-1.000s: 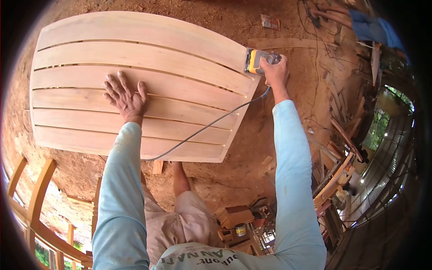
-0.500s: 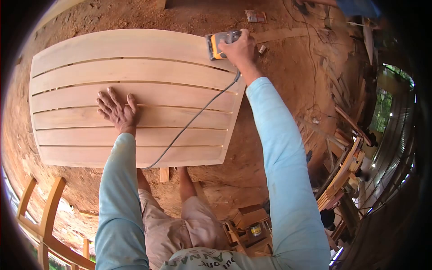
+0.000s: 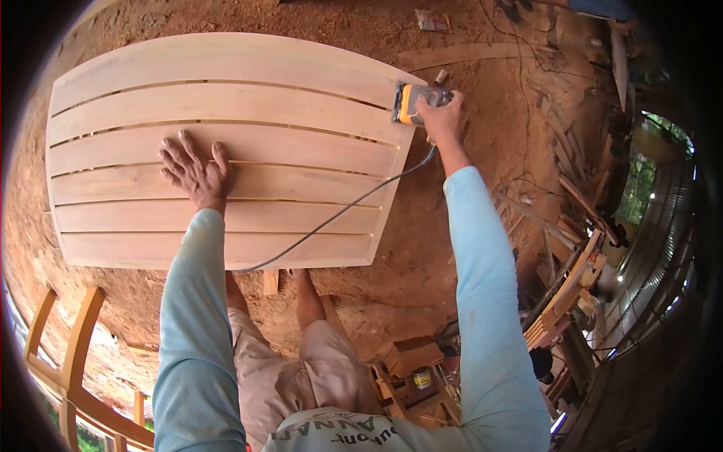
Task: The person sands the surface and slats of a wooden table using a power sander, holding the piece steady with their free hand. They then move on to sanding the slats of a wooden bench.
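Observation:
A pale slatted wooden tabletop (image 3: 301, 143) with curved edges lies in front of me. My left hand (image 3: 197, 169) rests flat on its middle slats with the fingers spread. My right hand (image 3: 444, 119) is wrapped round a yellow and grey power sander (image 3: 413, 103), which sits at the right edge of the top, near its upper right corner. A dark cord (image 3: 331, 216) runs from the sander across the slats to the lower edge, near my legs.
Curved wooden frame parts (image 3: 79, 339) stand at the lower left. Scrap timber (image 3: 576, 286) is piled on the right. Beside my legs are a cardboard box (image 3: 413, 354) and a small tin (image 3: 422, 378). A packet (image 3: 433, 20) lies on the dirt ground beyond the tabletop.
My right hand and the sander have moved right and slightly down, from the top slat to the right edge. The cord has shifted with them. My left hand stays on the slats.

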Demonstrator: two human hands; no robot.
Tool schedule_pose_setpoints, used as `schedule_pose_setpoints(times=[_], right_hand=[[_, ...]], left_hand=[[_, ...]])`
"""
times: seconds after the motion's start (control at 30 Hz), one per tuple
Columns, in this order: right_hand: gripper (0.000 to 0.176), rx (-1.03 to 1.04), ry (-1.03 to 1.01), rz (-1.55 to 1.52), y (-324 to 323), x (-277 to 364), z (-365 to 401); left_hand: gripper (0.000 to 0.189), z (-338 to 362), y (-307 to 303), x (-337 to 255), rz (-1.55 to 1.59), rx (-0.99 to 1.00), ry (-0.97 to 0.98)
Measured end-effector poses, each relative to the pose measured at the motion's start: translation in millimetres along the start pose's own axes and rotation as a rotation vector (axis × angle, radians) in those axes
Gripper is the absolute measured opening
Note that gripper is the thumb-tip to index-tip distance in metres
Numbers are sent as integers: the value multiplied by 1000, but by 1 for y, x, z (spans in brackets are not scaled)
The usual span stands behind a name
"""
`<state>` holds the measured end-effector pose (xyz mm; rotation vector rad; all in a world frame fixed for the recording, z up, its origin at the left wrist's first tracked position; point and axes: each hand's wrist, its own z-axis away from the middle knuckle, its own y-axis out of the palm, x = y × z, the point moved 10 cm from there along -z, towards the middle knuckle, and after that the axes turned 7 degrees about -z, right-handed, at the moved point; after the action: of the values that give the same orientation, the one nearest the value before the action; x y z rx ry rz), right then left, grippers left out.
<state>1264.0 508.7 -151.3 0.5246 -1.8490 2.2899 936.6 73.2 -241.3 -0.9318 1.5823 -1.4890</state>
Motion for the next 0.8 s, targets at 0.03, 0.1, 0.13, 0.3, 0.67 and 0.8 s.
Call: schedule_pose_setpoints(times=[0.03, 0.1, 0.13, 0.3, 0.67, 0.8], right_hand=[[81, 5, 6, -3, 2, -4, 11], [81, 19, 31, -11, 5, -15, 34], [81, 16, 42, -11, 6, -19, 47], [78, -31, -5, -37, 8, -47, 111], [75, 7, 67, -22, 1, -108, 266], [75, 28, 131, -37, 6, -128, 317]], left_hand=[[84, 0, 0, 0, 4, 1, 0], [84, 0, 1, 0, 9, -6, 2], [84, 0, 0, 0, 10, -9, 3], [86, 0, 2, 1, 16, 5, -1], [85, 0, 4, 1, 12, -9, -7], [86, 0, 4, 1, 15, 4, 2]])
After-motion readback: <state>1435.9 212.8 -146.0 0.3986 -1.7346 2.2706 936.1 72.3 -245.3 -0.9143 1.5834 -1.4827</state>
